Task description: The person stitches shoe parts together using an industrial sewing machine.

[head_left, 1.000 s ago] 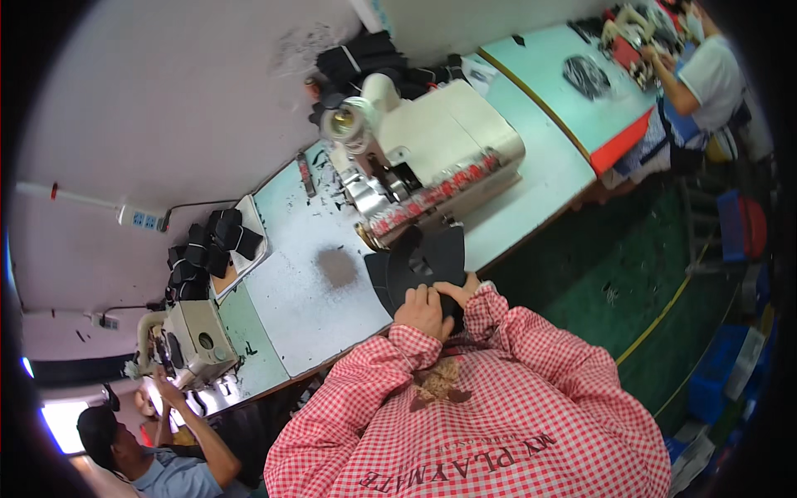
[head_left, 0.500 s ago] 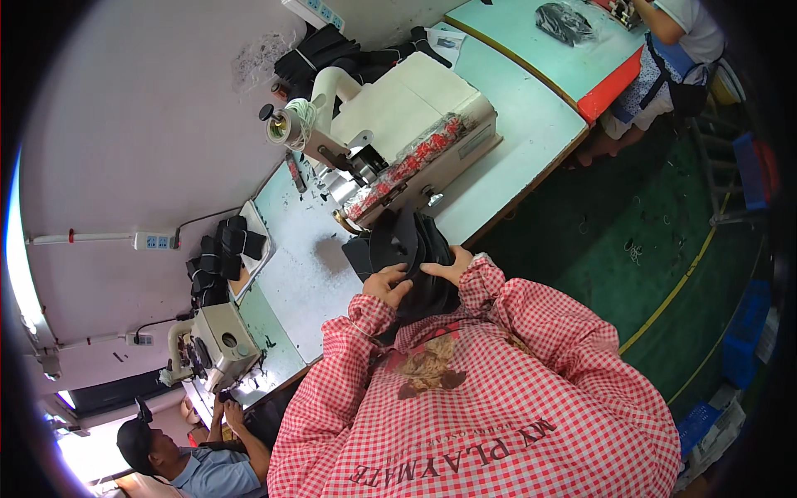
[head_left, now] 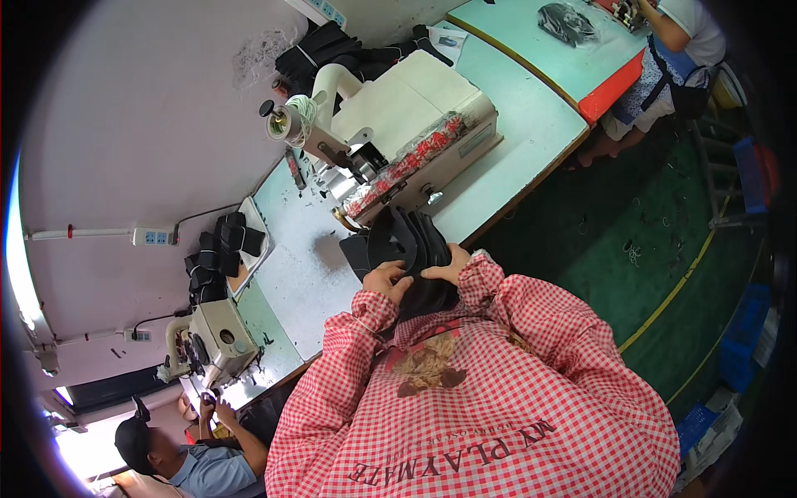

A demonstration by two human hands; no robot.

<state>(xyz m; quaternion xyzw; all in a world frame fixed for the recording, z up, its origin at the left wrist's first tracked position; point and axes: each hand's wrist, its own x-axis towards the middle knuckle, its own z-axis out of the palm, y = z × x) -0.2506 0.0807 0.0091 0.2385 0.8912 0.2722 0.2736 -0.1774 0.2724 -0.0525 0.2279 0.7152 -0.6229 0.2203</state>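
A stack of curved black fabric-like pieces (head_left: 407, 241) stands on edge in front of my body, its layers fanned apart at the top. My left hand (head_left: 388, 282) is closed on the stack's near left side, thumb and fingers pressed to the black material. On the other side my right hand (head_left: 449, 266) grips the same stack, its thumb pointing inward and its other fingers partly hidden behind the layers. Just beyond the stack is a cream sewing machine (head_left: 415, 108) with a red-patterned strip along its lower edge. The pieces' lower ends are hidden near my checked apron.
Bundles of black pieces (head_left: 220, 253) lie by a white tray (head_left: 264, 249) at left; more tied black bundles (head_left: 315, 54) lie behind the machine. A co-worker (head_left: 187, 456) sits at a second machine (head_left: 217, 340), lower left. Another person (head_left: 689, 37) works upper right.
The black layers in my hands have spread and tilted slightly, and their upper edges show more. Both my hands stay nearly in place. The lower-left co-worker's hands have shifted left.
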